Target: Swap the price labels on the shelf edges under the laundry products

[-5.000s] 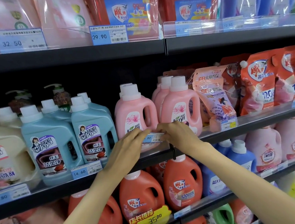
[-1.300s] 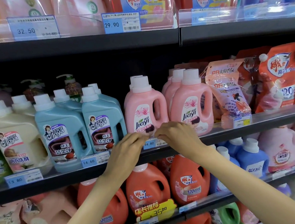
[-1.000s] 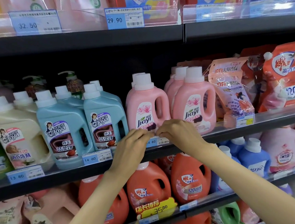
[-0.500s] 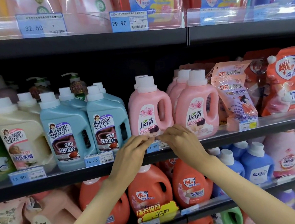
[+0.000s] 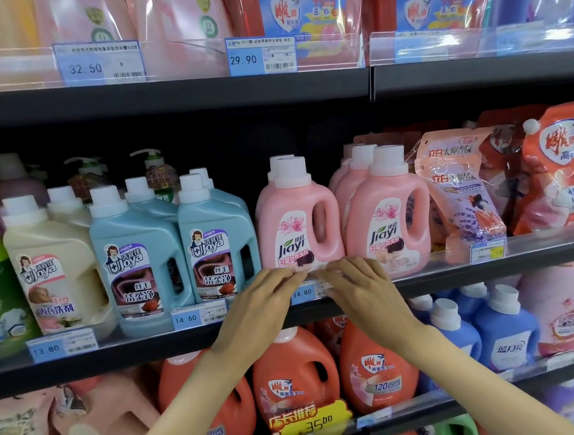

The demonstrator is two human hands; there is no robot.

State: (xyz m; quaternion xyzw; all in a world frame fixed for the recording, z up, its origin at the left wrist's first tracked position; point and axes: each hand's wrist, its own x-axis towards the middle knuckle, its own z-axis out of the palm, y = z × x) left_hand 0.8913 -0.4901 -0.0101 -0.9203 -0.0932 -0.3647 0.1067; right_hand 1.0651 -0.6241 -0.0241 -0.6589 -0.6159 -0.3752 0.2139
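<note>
Label 14.80 [image 5: 302,292]: in the shelf edge [image 5: 454,272] strip, under the pink Jiayi bottles [image 5: 298,223].
My left hand [image 5: 262,308]: fingertips pinch its upper left part.
My right hand [image 5: 363,290]: fingertips pinch its upper right part.

Dark metal shop shelving [image 5: 166,96] fills whole view, four tiers, boards running 9 to 3 o'clock, slightly tilted; vertical joint between bays [image 5: 370,82] near 12 o'clock; clear plastic front rails [image 5: 538,238] along board edges, glare on upper one at 2 o'clock; black shadowed back panel [image 5: 272,132] behind middle tier; bright even overhead light; no floor, wall or window visible
</note>
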